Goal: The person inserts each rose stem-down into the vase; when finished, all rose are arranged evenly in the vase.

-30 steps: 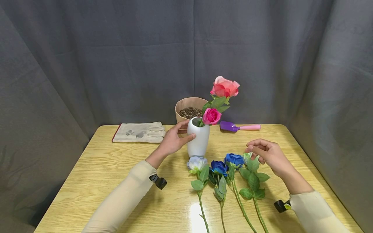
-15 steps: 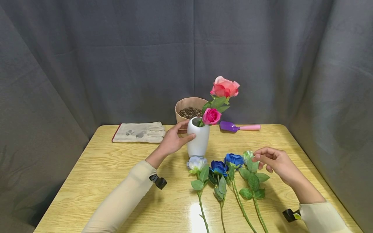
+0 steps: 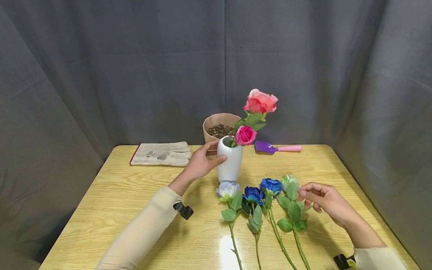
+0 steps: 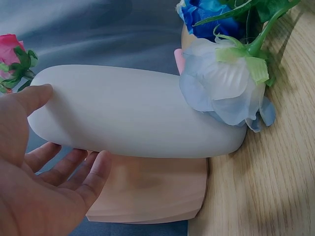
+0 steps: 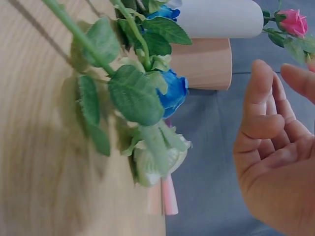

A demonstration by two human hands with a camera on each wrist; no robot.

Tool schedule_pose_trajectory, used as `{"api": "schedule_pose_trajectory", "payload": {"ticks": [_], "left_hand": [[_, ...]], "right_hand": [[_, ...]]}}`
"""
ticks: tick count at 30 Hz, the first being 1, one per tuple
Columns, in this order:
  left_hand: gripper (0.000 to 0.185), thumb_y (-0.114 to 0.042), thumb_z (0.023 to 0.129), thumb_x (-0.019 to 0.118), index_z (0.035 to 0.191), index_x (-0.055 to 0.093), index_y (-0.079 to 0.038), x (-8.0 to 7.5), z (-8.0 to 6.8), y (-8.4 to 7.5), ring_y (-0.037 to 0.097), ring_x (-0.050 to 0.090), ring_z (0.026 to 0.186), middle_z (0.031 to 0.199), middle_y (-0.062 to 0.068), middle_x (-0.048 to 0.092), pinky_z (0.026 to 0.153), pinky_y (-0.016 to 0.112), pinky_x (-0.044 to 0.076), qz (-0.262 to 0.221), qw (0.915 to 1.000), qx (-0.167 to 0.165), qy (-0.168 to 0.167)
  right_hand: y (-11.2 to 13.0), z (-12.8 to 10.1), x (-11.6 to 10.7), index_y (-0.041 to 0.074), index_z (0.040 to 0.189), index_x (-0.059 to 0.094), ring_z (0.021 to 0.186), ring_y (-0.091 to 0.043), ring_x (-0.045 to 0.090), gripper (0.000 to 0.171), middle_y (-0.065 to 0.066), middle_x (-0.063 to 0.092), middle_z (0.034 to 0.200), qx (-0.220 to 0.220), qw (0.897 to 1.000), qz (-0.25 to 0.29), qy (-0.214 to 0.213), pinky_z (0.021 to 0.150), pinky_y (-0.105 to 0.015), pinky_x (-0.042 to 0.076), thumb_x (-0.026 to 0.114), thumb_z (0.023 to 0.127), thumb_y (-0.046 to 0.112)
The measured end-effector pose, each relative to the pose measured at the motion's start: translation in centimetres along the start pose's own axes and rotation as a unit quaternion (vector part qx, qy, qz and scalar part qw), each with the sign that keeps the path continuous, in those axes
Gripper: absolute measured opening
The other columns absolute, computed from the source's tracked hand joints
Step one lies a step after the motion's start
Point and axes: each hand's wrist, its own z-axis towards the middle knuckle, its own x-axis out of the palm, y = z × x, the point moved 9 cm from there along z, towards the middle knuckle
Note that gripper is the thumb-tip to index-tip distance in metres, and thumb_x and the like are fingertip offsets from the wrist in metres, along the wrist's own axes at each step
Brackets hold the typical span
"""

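While left grip [image 3: 199, 164] steadies vase [image 3: 230, 161], pink roses [image 3: 245, 135] inside

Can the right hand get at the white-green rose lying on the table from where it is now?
Probably yes. The right hand hovers empty beside the white-green rose, nothing between them. The blue rose lies on the far side, and the left hand is away at the vase.

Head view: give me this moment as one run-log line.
left hand: holds white vase | right hand: empty, beside green-white rose | table: four stems lying | vase: two pink roses
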Motion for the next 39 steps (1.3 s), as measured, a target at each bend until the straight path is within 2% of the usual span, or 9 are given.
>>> {"api": "schedule_pose_trajectory", "payload": {"ticks": [6,16,23,25,32,39], "left_hand": [[0.070,-0.042,0.092,0.071,0.151,0.042,-0.018,0.1,0.1,0.1,0.028,0.060,0.126,0.139,0.008,0.058,0.099,0.043,0.055,-0.001,1.0000,-0.001,0.002],[0.070,-0.042,0.092,0.071,0.151,0.042,-0.017,0.1,0.2,0.3,0.028,0.060,0.127,0.139,0.008,0.058,0.099,0.044,0.055,-0.001,1.0000,-0.002,0.002],[0.070,-0.041,0.092,0.072,0.150,0.043,-0.017,0.1,0.2,0.2,0.029,0.061,0.126,0.138,0.008,0.058,0.101,0.046,0.054,-0.001,1.0000,-0.002,-0.002],[0.069,-0.041,0.092,0.072,0.150,0.043,-0.016,0.0,0.1,0.1,0.029,0.060,0.126,0.138,0.009,0.058,0.103,0.048,0.052,-0.002,1.0000,-0.001,-0.003],[0.069,-0.041,0.092,0.072,0.150,0.043,-0.016,0.0,0.1,0.0,0.030,0.060,0.126,0.138,0.009,0.058,0.106,0.050,0.049,-0.006,1.0000,0.000,-0.002],[0.070,-0.041,0.091,0.072,0.150,0.043,-0.016,0.1,0.1,0.1,0.030,0.060,0.126,0.138,0.009,0.058,0.107,0.050,0.049,-0.008,1.0000,-0.001,-0.001]], "right_hand": [[-1.5,-0.8,0.5,-0.011,0.112,0.061,0.070,-0.019,0.064,0.030,0.006,0.070,0.085,0.025,0.999,0.010,0.023,0.050,-0.030,0.045,0.057,0.102,0.018],[-4.1,-2.0,1.5,-0.009,0.114,0.061,0.073,-0.022,0.063,0.032,-0.005,0.070,0.089,0.067,0.994,0.016,0.080,0.053,-0.032,0.046,0.057,0.102,0.021],[-5.9,-2.8,2.0,-0.007,0.113,0.062,0.068,-0.017,0.059,0.031,-0.009,0.071,0.094,0.100,0.989,0.023,0.109,0.047,-0.029,0.043,0.056,0.102,0.022],[-6.1,-3.0,2.2,-0.007,0.112,0.062,0.067,-0.018,0.059,0.030,-0.010,0.071,0.094,0.094,0.988,0.017,0.118,0.045,-0.029,0.041,0.056,0.103,0.020],[-7.1,-3.7,3.2,-0.006,0.106,0.065,0.065,-0.014,0.063,0.026,-0.002,0.067,0.078,0.094,0.986,0.013,0.139,0.043,-0.023,0.040,0.060,0.100,0.019],[-8.0,-4.0,4.0,-0.002,0.104,0.068,0.066,-0.010,0.063,0.024,-0.003,0.069,0.081,0.102,0.982,-0.006,0.157,0.043,-0.017,0.038,0.061,0.099,0.020]]}}
